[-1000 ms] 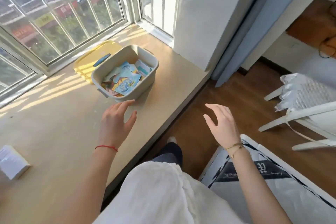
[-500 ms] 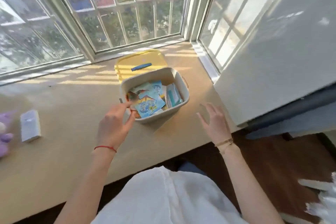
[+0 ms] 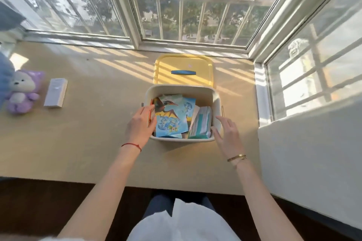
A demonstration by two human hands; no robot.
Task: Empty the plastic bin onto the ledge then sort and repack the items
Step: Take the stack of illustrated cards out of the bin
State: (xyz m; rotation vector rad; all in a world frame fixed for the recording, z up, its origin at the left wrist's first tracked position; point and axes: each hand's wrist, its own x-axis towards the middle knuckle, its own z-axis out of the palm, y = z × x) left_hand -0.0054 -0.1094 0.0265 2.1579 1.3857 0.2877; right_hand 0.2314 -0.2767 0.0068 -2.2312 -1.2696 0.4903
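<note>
Broadly, the beige ledge (image 3: 82, 143) runs smooth and matte under the window, striped with sun. On it, straight ahead of the person, sits the plastic bin (image 3: 216, 103), a rounded off-white tub, its long axis pointing away toward the glass; its yellow lid (image 3: 162, 68) lies flat just behind. Inside, glossy picture cards (image 3: 170, 121) and a teal-edged packet (image 3: 201, 123) lie loosely stacked. The left hand (image 3: 139, 129) is nearer, fingers curled over the left rim, touching cards; whether they grip is unclear. The right hand (image 3: 225, 135) hovers spread, holding nothing, beside the right wall.
</note>
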